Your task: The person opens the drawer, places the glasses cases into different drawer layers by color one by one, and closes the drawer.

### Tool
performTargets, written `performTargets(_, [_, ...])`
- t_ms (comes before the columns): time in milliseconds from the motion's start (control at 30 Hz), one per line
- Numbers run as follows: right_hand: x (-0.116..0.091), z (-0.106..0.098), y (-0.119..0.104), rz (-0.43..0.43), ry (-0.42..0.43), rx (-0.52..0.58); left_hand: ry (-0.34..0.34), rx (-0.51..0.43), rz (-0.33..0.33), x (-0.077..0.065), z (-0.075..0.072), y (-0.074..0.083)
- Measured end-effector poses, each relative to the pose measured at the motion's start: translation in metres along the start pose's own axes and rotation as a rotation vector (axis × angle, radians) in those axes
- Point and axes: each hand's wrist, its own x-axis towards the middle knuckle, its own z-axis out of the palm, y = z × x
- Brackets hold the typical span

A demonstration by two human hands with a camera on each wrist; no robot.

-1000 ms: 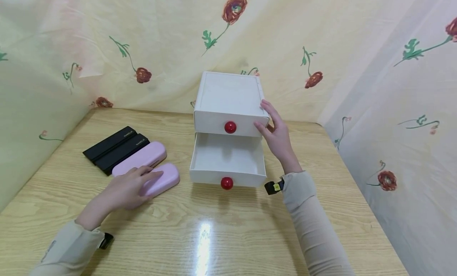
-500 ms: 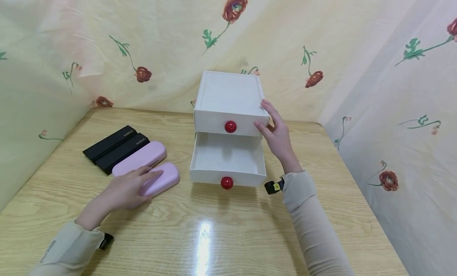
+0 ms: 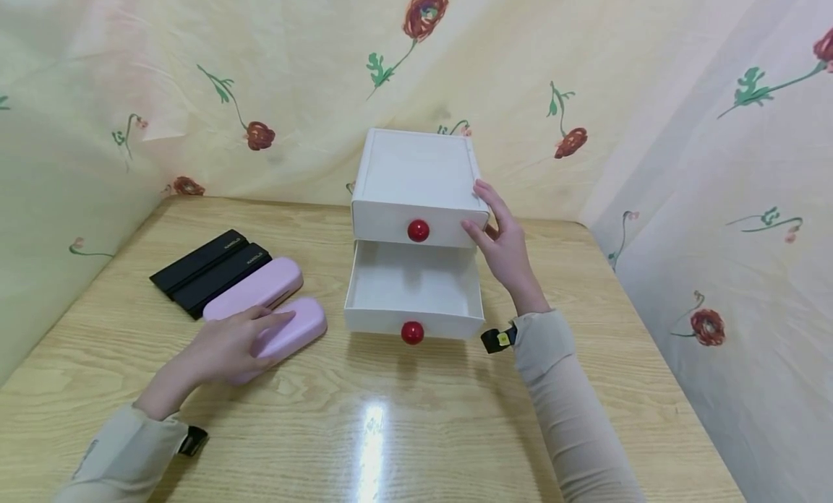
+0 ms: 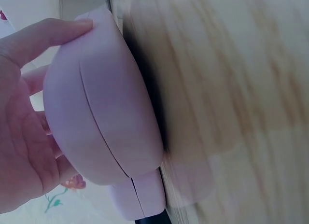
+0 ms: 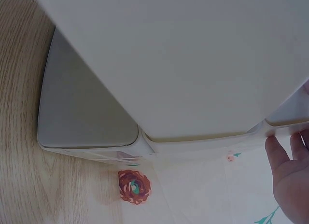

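Note:
My left hand lies over the nearer of two pink glasses cases. In the left wrist view the thumb presses one side of this closed case, with fingers behind it. A white drawer cabinet stands at the back centre. At its upper right front corner my right hand holds on, thumb on the front and fingers at the top edge and side. Below the shut top drawer, a drawer with a red knob is pulled out and looks empty. The right wrist view shows a shaded front beneath it.
Beside the gripped case lies the second pink glasses case. Two flat black cases with small lettering lie beyond it, on the wooden table. A floral cloth hangs behind and along the sides.
Hands, cases and drawers keep their places; only the head view shifts very slightly.

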Motion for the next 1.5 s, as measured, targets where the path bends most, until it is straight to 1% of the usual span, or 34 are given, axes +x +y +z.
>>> performTargets(100, [-0.004,0.001,-0.011,0.0,-0.005,-0.008,0.0,0.001,0.011,-0.001,-0.001,-0.001])
performTargets(233, [-0.006,0.001,-0.015,-0.001,-0.003,-0.007,0.011,0.0,0.021,-0.003,-0.004,-0.001])
performTargets(533, [-0.005,0.0,-0.01,0.011,-0.002,0.002,0.054,0.012,0.061,-0.004,-0.019,0.005])
performTargets(700, [-0.006,0.001,-0.014,0.01,-0.004,-0.008,0.073,0.021,0.081,-0.003,-0.028,0.009])
performTargets(800, [-0.007,0.001,-0.016,0.008,-0.003,-0.012,0.074,0.031,0.073,-0.002,-0.034,0.012])
performTargets(933, [-0.007,0.001,-0.017,0.006,-0.002,-0.016,0.058,0.047,0.05,0.0,-0.042,0.016])
performTargets(1033, [-0.007,0.001,-0.017,0.006,-0.001,-0.018,0.05,0.065,0.046,0.001,-0.047,0.019])
performTargets(1200, [-0.007,0.0,-0.013,0.009,0.0,-0.012,0.063,0.084,0.079,0.003,-0.055,0.023])
performTargets(1367, [-0.006,0.0,-0.013,0.013,0.001,-0.013,0.098,0.098,0.124,0.005,-0.062,0.027])
performTargets(1467, [-0.006,0.0,-0.012,0.015,0.002,-0.015,0.107,0.104,0.137,0.005,-0.065,0.028])
performTargets(1500, [-0.004,0.0,-0.008,0.011,0.004,-0.015,0.104,0.107,0.134,0.005,-0.066,0.028])
